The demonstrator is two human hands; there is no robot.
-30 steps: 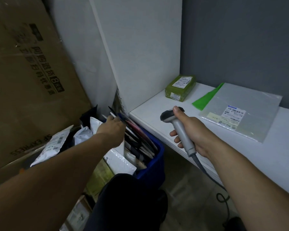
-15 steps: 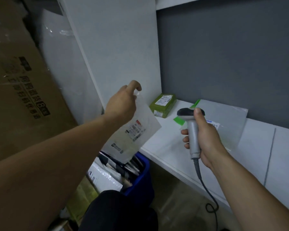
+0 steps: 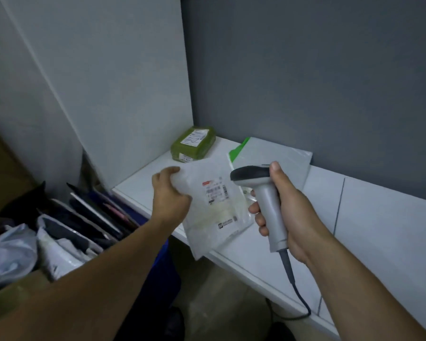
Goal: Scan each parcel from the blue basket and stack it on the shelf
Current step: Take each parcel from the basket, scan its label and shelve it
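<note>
Far L, blue basket (image 3: 166, 267) holds parcels stood on edge. My L hand (image 3: 169, 195) grips the white parcel (image 3: 219, 217) by its upper-left corner, over the shelf (image 3: 379, 230) front edge, label up; print too blurred to read. R hand (image 3: 290, 212) is wrapped round the scanner (image 3: 263, 193), its head just beside the label. Green parcel (image 3: 193, 143) & grey mailer (image 3: 280, 153) lie at the back; shelf runs on R.

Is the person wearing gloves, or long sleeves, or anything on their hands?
No gloves: the left hand and the right hand are bare. No ring, watch or bracelet shows. The left forearm and the right forearm are bare too, with no sleeves in view.
</note>
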